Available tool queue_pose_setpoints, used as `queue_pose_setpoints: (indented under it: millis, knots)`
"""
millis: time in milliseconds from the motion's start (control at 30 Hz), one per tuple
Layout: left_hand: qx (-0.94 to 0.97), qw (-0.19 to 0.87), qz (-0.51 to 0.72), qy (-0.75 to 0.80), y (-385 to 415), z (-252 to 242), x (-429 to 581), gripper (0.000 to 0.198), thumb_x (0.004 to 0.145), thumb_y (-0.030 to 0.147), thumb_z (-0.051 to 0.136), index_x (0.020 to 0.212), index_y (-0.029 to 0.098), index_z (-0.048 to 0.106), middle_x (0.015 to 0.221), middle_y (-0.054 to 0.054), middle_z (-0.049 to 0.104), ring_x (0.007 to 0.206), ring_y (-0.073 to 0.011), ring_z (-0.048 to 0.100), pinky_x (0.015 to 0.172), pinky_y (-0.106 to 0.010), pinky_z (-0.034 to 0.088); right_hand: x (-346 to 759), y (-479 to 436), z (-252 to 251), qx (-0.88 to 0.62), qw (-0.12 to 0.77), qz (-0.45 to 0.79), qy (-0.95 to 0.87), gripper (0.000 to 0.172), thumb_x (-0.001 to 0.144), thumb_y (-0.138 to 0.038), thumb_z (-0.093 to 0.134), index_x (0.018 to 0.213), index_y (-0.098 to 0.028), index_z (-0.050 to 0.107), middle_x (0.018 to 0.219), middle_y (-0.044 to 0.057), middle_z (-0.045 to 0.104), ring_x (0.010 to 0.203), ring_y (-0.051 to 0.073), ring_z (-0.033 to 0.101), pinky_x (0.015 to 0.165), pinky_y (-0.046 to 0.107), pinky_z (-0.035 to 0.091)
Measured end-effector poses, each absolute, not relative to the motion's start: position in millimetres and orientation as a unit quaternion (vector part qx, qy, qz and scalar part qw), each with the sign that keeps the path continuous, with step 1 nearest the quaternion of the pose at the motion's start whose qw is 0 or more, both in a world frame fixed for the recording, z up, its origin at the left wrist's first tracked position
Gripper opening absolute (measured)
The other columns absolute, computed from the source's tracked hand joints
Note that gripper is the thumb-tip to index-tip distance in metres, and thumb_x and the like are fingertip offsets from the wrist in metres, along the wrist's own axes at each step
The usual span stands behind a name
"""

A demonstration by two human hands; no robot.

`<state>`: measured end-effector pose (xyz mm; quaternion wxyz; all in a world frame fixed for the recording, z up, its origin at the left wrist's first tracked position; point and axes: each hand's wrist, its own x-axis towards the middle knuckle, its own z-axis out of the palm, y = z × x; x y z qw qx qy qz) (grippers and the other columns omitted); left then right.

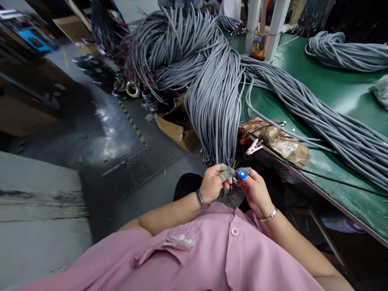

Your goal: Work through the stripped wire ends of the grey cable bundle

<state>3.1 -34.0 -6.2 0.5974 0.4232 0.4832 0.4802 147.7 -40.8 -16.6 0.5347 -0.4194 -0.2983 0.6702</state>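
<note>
Head view: my only feed from here. It looks down over a pink shirt point(206, 261) at both hands, held in front of the tabletop edge.
Left hand point(213, 184): fingers curled closed, thumb in a grey finger cot point(225, 174), pinching the cable ends point(231, 166). Watch point(201, 200) on the wrist.
Right hand point(255, 192): also closed, with a fingertip in a blue finger cot point(242, 174) pressed against the same cable ends from the other side. Bracelet point(269, 216) on the wrist.
Cable ends: short coloured wires sticking up between the two hands (too small for me to count or sort by colour), at the bottom of the hanging bundle.
Grey cable bundle point(213, 98): a thick sheaf draped over the near-left edge of the green tabletop point(333, 93), hanging straight down to the hands. The rest fans out across the tabletop to the right and heaps up at the far end.
Pink clip point(254, 146): at the tabletop edge, just beside the hanging bundle and next to a taped brown block point(274, 138).
Second coil point(346, 52): grey cable, far right on the tabletop, well apart from the hands.
Cardboard box point(178, 126): on the floor point(113, 157), behind the hanging bundle.
</note>
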Motion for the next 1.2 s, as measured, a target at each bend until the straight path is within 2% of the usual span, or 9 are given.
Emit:
queue_pose_setpoints:
  millis: [167,300,467,700,800,933,1100,1200]
  knots:
    - [0.406,0.606,0.496,0.472,-33,-8,3,0.026,0.074,0.038,0.068,0.071,0.015,0.058,0.055,0.002,0.059,0.038,-0.005,0.045,0.037,-0.018,0.03,147,-42,-12,-0.408,0.527,0.687,-0.291,0.02,0.069,-0.035,0.079,0.075,-0.02,0.068,0.067,-0.003,0.059,0.057,0.009,0.045,0.057,0.024,0.039]
    - [0.406,0.604,0.5,0.47,-32,-6,2,0.028,0.073,0.039,0.069,0.068,0.015,0.057,0.053,0.003,0.057,0.037,-0.0043,0.043,0.036,-0.017,0.028,150,-41,-14,-0.396,0.53,0.691,-0.29,0.021,0.074,-0.038,0.075,0.081,-0.02,0.069,0.064,-0.004,0.056,0.057,0.009,0.046,0.059,0.023,0.041]
    - [0.407,0.604,0.497,0.472,-30,-2,1,0.029,0.072,0.04,0.07,0.067,0.015,0.057,0.052,0.003,0.057,0.035,-0.0044,0.042,0.035,-0.017,0.027,160,-33,-27,-0.388,0.561,0.691,-0.239,0.025,0.079,-0.045,0.069,0.079,-0.02,0.067,0.072,-0.001,0.059,0.06,0.009,0.049,0.061,0.024,0.045]
    - [0.409,0.609,0.488,0.473,-26,3,1,0.033,0.069,0.043,0.074,0.067,0.015,0.057,0.052,0.003,0.056,0.035,-0.004,0.041,0.035,-0.017,0.027,174,-24,-20,-0.417,0.558,0.66,-0.281,0.03,0.079,-0.048,0.068,0.085,-0.019,0.069,0.076,0.001,0.061,0.06,0.01,0.05,0.06,0.025,0.046]
    - [0.415,0.609,0.487,0.469,-25,3,2,0.032,0.071,0.042,0.073,0.067,0.014,0.057,0.052,0.003,0.056,0.035,-0.0041,0.042,0.035,-0.017,0.027,174,-27,-11,-0.414,0.527,0.662,-0.335,0.028,0.076,-0.044,0.073,0.089,-0.02,0.07,0.073,0.0,0.061,0.061,0.01,0.05,0.062,0.025,0.045]
    - [0.423,0.619,0.471,0.464,-27,1,2,0.028,0.073,0.039,0.071,0.069,0.014,0.058,0.051,0.003,0.056,0.035,-0.0044,0.042,0.034,-0.018,0.028,170,-31,-11,-0.401,0.506,0.66,-0.384,0.023,0.074,-0.037,0.076,0.091,-0.021,0.071,0.081,0.001,0.065,0.065,0.011,0.052,0.064,0.026,0.045]
    - [0.424,0.632,0.459,0.458,-29,-1,1,0.024,0.073,0.035,0.07,0.068,0.014,0.059,0.052,0.002,0.058,0.035,-0.005,0.043,0.034,-0.018,0.028,165,-32,-15,-0.402,0.517,0.66,-0.367,0.018,0.073,-0.034,0.078,0.083,-0.021,0.071,0.08,0.0,0.066,0.069,0.013,0.055,0.066,0.027,0.046]
    - [0.403,0.66,0.453,0.444,-29,-1,1,0.024,0.072,0.035,0.07,0.068,0.014,0.058,0.051,0.002,0.058,0.034,-0.0051,0.043,0.033,-0.017,0.027,162,-31,-15,-0.374,0.517,0.702,-0.315,0.018,0.07,-0.032,0.08,0.08,-0.021,0.07,0.075,-0.001,0.066,0.065,0.011,0.054,0.064,0.026,0.046]
